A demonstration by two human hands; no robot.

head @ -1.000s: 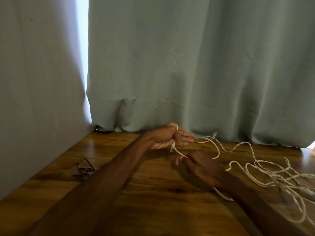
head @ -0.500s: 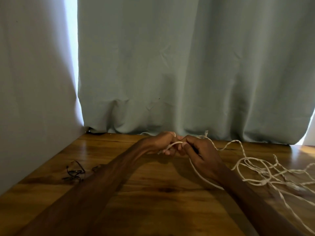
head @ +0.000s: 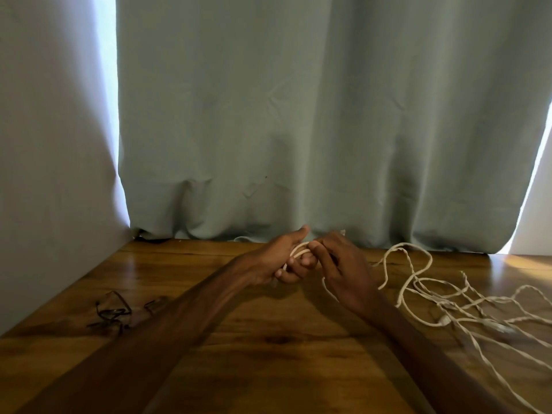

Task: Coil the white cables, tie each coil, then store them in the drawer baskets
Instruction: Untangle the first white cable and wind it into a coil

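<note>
The thin white twisted cable (head: 298, 250) looks light, limp and tangle-prone, so is probably best taken at its gathered loops, which the left hand (head: 283, 261) curls around near the brown wooden table's (head: 268, 354) far edge while the right hand (head: 343, 273) pinches the adjoining strand, slack sprawling towards the right edge.

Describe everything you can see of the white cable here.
The white cable is thin, off-white and limp, seemingly two twisted strands. A few small loops of it sit in the left hand, whose fingers curl round them; the right hand pinches it alongside. The rest passes beneath the right hand and sprawls in loose overlapping loops on the wooden table, running off the right edge. Small pale lumps along it are too blurred to identify.
</note>
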